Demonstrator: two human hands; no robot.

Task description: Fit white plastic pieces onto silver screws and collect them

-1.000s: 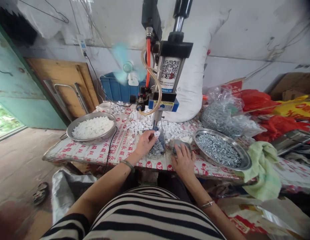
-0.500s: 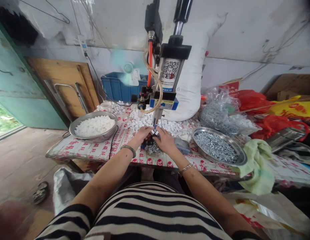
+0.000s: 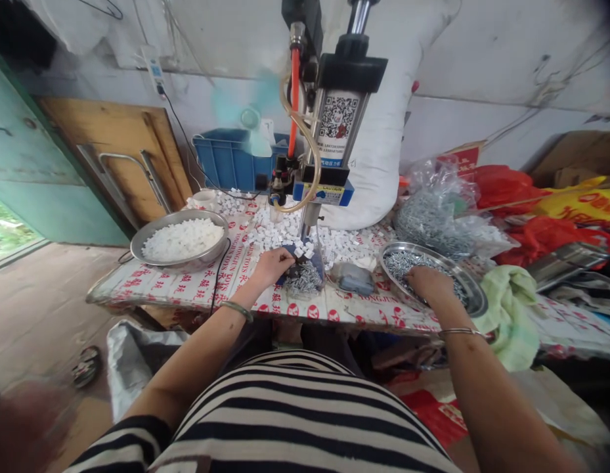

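Observation:
My left hand [image 3: 275, 268] is closed in a pinch at the left side of the press base, beside a small heap of metal pins [image 3: 303, 279]; what its fingertips hold is too small to name. My right hand [image 3: 429, 284] reaches into the round metal tray [image 3: 477, 307] of metal pins, its fingers bunched at the pins; their tips are hidden. Between the hands stands the pneumatic press [image 3: 337, 125], with small white plastic pieces [image 3: 305, 249] under its rod. A grey block-like object [image 3: 352, 278] lies right of the base.
A metal bowl [image 3: 220, 246] of white pieces stands at the left. Loose white pieces [image 3: 270, 230] lie behind the press, before a blue crate [image 3: 226, 164]. A clear bag of pins [image 3: 427, 220], a green cloth [image 3: 510, 315] and red bags [image 3: 506, 190] are at the right.
My right hand has left the press and moved right into the tray of pins. My left hand has shifted slightly left and down from the white pieces. The view has tilted a little.

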